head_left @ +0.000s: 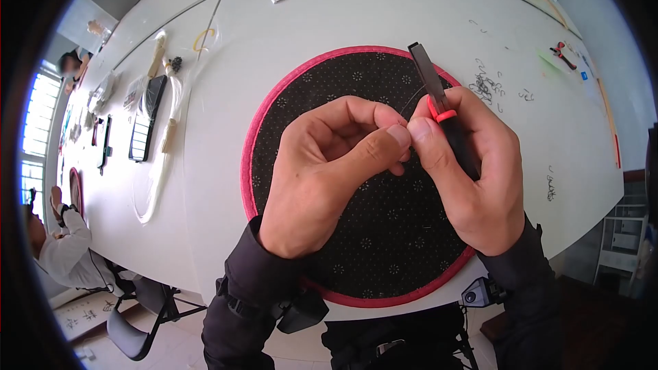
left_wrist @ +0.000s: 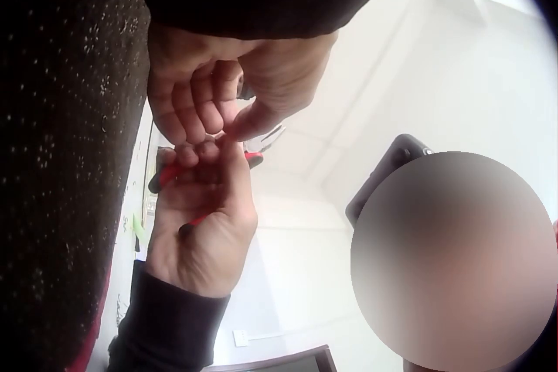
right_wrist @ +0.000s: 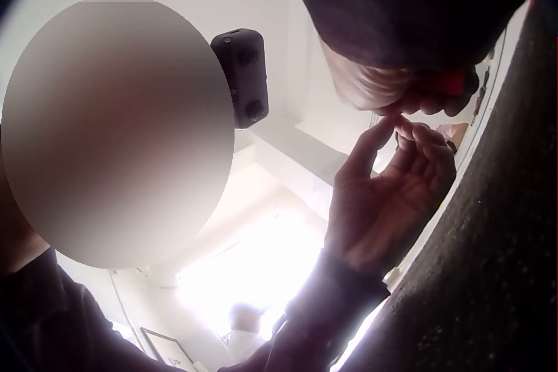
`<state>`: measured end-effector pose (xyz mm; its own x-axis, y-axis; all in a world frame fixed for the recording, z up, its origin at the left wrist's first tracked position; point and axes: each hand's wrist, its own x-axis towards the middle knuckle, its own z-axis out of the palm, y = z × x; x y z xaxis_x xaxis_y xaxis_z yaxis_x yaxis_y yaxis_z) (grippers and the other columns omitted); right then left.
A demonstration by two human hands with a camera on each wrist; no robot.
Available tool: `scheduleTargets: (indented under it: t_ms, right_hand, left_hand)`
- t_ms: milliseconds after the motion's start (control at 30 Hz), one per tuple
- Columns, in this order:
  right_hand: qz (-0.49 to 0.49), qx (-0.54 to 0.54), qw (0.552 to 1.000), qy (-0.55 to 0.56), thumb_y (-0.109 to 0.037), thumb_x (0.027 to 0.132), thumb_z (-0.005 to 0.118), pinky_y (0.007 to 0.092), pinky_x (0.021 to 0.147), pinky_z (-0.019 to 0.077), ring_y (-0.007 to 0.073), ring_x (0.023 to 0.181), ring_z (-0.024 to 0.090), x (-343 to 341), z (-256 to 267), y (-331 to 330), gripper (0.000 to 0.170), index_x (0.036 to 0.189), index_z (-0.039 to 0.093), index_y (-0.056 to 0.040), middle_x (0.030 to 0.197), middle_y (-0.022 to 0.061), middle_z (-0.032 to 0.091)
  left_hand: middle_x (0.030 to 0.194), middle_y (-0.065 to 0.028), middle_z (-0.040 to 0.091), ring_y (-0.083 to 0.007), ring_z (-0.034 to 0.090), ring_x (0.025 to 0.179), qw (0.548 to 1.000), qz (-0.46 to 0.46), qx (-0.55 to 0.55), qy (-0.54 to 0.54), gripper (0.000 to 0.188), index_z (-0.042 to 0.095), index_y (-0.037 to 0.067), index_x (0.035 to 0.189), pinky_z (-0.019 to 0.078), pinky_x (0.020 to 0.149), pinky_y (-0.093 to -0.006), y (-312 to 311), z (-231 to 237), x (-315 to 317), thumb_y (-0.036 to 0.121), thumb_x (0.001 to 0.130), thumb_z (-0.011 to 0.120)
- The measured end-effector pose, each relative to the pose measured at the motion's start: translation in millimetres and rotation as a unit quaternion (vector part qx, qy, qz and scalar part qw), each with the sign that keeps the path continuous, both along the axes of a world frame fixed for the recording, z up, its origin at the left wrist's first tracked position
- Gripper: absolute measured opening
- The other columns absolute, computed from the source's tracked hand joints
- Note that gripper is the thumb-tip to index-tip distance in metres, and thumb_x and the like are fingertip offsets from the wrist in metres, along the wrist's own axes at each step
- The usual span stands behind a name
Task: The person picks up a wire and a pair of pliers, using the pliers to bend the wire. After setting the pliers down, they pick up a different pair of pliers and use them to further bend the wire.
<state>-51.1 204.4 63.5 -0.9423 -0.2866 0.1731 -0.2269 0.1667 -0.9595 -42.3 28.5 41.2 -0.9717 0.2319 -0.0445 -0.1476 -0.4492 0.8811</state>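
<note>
Above a round black mat with a red rim [head_left: 250, 157], both hands meet fingertip to fingertip. The left hand [head_left: 322, 171] pinches something tiny between thumb and index finger; a thin dark strand [head_left: 412, 101] rises beside the fingertips. In the right hand [head_left: 480, 171], red-and-black handled pliers [head_left: 428, 75] lie against the palm, jaws pointing up and away, while thumb and index finger touch the left fingertips. The left wrist view shows the left hand [left_wrist: 240, 84] above the right hand [left_wrist: 205, 232], with red handle parts between the right fingers. What is pinched is too small to tell.
Dark wire pieces [head_left: 485, 85] lie right of the mat, with another pair of pliers [head_left: 563, 56] farther back. A phone [head_left: 147, 120], clear tubing and bags lie at the left. A seated person in white [head_left: 65, 250] is at the left edge.
</note>
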Motion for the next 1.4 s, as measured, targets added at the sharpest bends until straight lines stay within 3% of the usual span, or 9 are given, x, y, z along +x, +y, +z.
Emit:
scheduleTargets:
  t_ms: [1067, 1400]
  right_hand:
    - [0.005, -0.002, 0.999, 0.036, -0.013, 0.101, 0.059, 0.0249, 0.069, 0.0458, 0.0091, 0.076, 0.057, 2.1, -1.0, 0.1, 0.014, 0.097, 0.057, 0.0, 0.082, 0.0034, 0.059]
    - [0.005, -0.024, 1.0, -0.008, -0.014, 0.101, 0.059, 0.0247, 0.07, 0.0452, 0.0089, 0.075, 0.056, 3.3, 2.4, -1.1, 0.015, 0.096, 0.058, -0.0005, 0.082, 0.0025, 0.058]
  left_hand:
    - [0.092, -0.008, 0.068, -0.0142, 0.065, 0.086, 0.999, 0.0, 0.043, -0.013, 0.012, 0.064, -0.002, 0.102, 0.0538, 0.08, -0.0309, 2.7, 0.6, 0.4, 0.007, 0.095, 0.066]
    - [0.095, -0.0096, 0.068, -0.0163, 0.066, 0.088, 0.999, -0.014, 0.037, -0.004, 0.012, 0.062, -0.002, 0.104, 0.0541, 0.081, -0.0329, 1.3, -0.1, 0.5, 0.006, 0.095, 0.062]
